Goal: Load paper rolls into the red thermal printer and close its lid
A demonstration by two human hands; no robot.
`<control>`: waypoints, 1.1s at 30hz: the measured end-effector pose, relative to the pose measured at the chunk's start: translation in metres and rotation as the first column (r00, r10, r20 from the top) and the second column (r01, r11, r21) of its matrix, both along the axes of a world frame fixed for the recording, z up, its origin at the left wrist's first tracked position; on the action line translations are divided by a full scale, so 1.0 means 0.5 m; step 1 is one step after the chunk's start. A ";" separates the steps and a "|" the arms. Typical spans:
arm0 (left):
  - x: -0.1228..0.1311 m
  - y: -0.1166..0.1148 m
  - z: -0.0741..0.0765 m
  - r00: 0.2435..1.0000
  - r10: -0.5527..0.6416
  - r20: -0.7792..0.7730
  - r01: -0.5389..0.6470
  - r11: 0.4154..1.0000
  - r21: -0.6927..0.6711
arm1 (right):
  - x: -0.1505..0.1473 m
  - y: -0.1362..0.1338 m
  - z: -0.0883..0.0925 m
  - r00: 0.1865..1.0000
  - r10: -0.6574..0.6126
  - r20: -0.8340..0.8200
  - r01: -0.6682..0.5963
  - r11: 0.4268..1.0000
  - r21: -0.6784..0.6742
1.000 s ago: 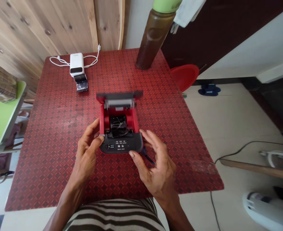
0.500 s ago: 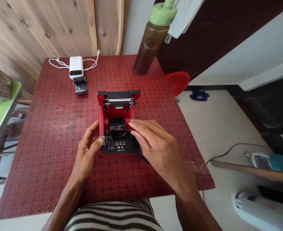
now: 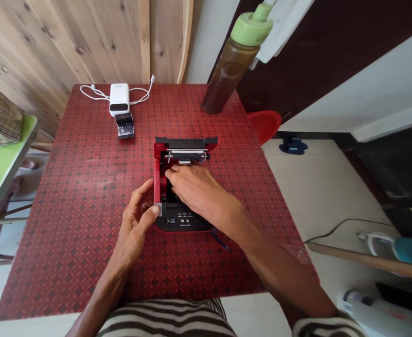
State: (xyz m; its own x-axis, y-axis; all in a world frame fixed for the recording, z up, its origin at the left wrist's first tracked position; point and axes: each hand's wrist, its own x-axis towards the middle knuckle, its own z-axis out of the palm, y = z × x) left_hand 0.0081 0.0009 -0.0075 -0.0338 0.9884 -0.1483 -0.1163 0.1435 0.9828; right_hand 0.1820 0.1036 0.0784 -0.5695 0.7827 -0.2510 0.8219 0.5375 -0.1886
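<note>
A small red-and-black label printer (image 3: 183, 224) stands on the table, its lid (image 3: 186, 142) raised at the back so the roller (image 3: 188, 156) shows. My left hand (image 3: 137, 222) grips its left side, thumb on a clear piece at the front left corner and fingers along the outer wall. Reaching in from the right, my right hand (image 3: 200, 187) has its fingers bent down inside the compartment. It covers most of the inside, and the fingertips and whatever they hold are hidden. A dark strap (image 3: 220, 239) lies by the printer's right front corner.
On the patterned red table (image 3: 86, 210), a white device (image 3: 119, 99) with a looped white cable and a black strip (image 3: 125, 128) lies at the back left. A tall brown bottle (image 3: 227, 70) with a green cap stands back right. A red stool (image 3: 265, 125) is beyond the right edge.
My right hand has moved from the black roll's right edge leftward and deeper into the compartment, now hiding the roll. My left hand stays on the printer. The view has shifted slightly.
</note>
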 end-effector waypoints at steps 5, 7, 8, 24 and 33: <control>0.003 0.003 0.011 1.000 0.005 0.016 -0.004 1.000 -0.016 | 0.021 -0.042 0.008 0.993 -0.009 -0.119 0.036 0.974 0.223; 0.003 0.002 0.011 1.000 0.012 0.025 -0.011 1.000 -0.021 | 0.041 -0.074 0.017 0.973 0.010 -0.232 0.076 0.930 0.359; 0.003 0.001 0.010 0.999 0.013 0.032 -0.012 1.000 -0.029 | 0.056 -0.090 0.022 0.951 0.019 -0.310 0.114 0.907 0.404; 0.001 0.001 -0.013 0.998 0.019 0.061 -0.018 1.000 -0.006 | 0.181 -0.012 -0.232 0.169 -0.497 -0.851 0.770 0.606 -0.201; -0.004 0.000 -0.026 0.998 0.007 0.056 -0.007 1.000 0.002 | 0.179 -0.047 -0.219 0.355 -0.549 -0.756 0.684 0.704 -0.190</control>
